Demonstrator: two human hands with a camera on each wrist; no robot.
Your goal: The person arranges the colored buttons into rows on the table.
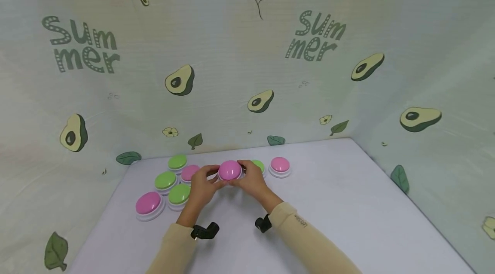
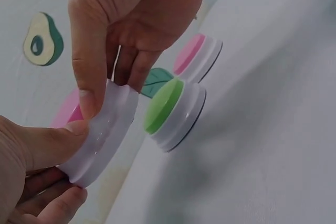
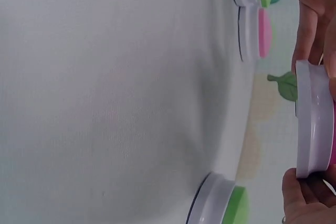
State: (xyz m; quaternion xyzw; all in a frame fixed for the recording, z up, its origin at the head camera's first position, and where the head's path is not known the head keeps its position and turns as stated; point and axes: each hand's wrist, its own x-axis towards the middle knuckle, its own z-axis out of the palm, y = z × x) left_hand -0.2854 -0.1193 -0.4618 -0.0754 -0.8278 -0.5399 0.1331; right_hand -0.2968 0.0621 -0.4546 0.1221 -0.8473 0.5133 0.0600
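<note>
The left hand and right hand share one grip, pinching a pink button from opposite sides; thumbs lie along its near edge, other fingers curl round its white base; its dome faces up, and the wrist views show it lifted clear of the counter; a black wrist device sits on the left arm, another, a second black device, on the right; beige sleeves cover both forearms, the right one bearing small dark lettering.

Just beyond the right hand stands a green button, partly hidden, with a pink-domed one to its right; left of the hands, five more buttons cluster: a far green one, a pink one nearest the left hand, a middle green one, a near green one and a leftmost pink one; behind, a pale cloth carries printed avocados, leaves and "summer" lettering.
</note>
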